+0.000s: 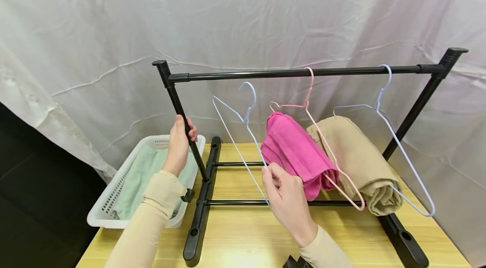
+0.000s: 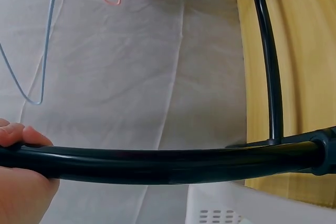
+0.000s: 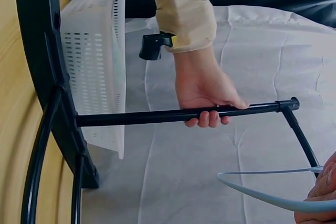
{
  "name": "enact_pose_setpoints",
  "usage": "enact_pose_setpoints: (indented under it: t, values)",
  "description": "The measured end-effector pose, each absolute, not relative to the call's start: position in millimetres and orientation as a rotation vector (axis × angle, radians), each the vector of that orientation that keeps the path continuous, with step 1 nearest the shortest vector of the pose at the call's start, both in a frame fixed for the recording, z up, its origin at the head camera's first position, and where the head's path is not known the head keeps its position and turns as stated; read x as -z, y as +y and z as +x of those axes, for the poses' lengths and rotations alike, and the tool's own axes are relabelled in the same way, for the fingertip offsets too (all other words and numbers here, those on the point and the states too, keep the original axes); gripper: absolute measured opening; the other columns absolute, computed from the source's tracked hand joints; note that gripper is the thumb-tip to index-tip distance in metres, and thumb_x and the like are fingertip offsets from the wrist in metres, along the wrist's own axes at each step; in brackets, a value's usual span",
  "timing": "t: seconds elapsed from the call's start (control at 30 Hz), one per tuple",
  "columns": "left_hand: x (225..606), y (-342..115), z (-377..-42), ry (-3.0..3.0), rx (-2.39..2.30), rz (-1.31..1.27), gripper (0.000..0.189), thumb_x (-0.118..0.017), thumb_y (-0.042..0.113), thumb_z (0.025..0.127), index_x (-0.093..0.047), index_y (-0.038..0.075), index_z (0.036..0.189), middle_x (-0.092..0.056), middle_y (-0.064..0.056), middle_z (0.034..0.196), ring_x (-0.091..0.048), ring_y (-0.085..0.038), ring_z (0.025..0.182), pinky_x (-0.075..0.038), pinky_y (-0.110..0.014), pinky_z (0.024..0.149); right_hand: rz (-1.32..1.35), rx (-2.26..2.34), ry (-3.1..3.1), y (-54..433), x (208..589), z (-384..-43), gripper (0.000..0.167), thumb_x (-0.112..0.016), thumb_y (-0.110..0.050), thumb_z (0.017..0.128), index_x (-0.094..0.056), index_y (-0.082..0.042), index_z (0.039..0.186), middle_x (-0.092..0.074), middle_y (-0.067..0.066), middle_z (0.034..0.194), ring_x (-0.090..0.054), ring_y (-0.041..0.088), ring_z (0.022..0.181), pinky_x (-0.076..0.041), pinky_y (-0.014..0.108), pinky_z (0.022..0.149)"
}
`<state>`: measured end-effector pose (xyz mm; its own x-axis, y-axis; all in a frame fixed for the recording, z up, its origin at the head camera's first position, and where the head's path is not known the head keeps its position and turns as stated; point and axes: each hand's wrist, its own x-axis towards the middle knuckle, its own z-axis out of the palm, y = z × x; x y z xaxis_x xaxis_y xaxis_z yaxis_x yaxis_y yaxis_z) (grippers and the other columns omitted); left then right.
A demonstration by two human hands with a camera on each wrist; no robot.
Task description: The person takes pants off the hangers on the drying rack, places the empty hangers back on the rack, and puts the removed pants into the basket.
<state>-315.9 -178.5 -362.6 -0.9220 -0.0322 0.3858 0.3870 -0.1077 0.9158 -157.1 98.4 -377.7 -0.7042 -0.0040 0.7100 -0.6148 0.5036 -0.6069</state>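
Observation:
My left hand (image 1: 178,143) grips the left upright (image 1: 178,105) of a black clothes rack; in the right wrist view its fingers curl round the tube (image 3: 157,116). With my right hand (image 1: 286,200) I pinch a light blue wire hanger (image 1: 252,133) near its lower corner. The hanger carries nothing, and its hook stands just below the rack's top bar (image 1: 243,74) in the head view. Right of it, a pink hanger (image 1: 317,126) with a rolled magenta cloth (image 1: 294,150) hangs from the bar. Further right, another blue hanger (image 1: 398,141) bears a rolled beige cloth (image 1: 353,158).
On the left stands a white perforated basket (image 1: 104,204) holding a pale green cloth (image 1: 146,175). The rack's black feet (image 1: 195,234) and lower bars (image 1: 235,202) rest across the wooden table (image 1: 243,238). A pale curtain (image 1: 243,19) hangs behind.

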Motion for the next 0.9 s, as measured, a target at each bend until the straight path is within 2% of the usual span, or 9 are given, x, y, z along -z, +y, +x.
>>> enact_pose_setpoints:
  t: [0.63,0.9]
  values:
    - [367.4,-174.8,-317.6,-1.857,2.076,-0.39,0.05,-0.025,0.059,0.112,-0.046,0.017,0.097,-0.04,0.003,0.072,-0.038,-0.016,0.066,-0.036,-0.027,0.065,0.541,-1.193,-2.088,97.2,355.8,-163.6,0.041,-0.057,-0.011,0.11,-0.042,-0.017,0.073,-0.022,-0.016,0.061,-0.021,-0.006,0.055,-0.018,0.016,0.046]
    - [367.3,-175.4,-317.7,-1.855,2.07,-0.386,0.05,-0.026,0.06,0.112,-0.046,0.016,0.098,-0.04,0.002,0.072,-0.039,-0.015,0.066,-0.037,-0.026,0.066,0.511,-1.165,-2.14,95.9,344.8,-170.4,0.04,-0.058,-0.014,0.11,-0.043,-0.018,0.073,-0.025,-0.017,0.06,-0.024,-0.005,0.054,-0.022,0.019,0.045]
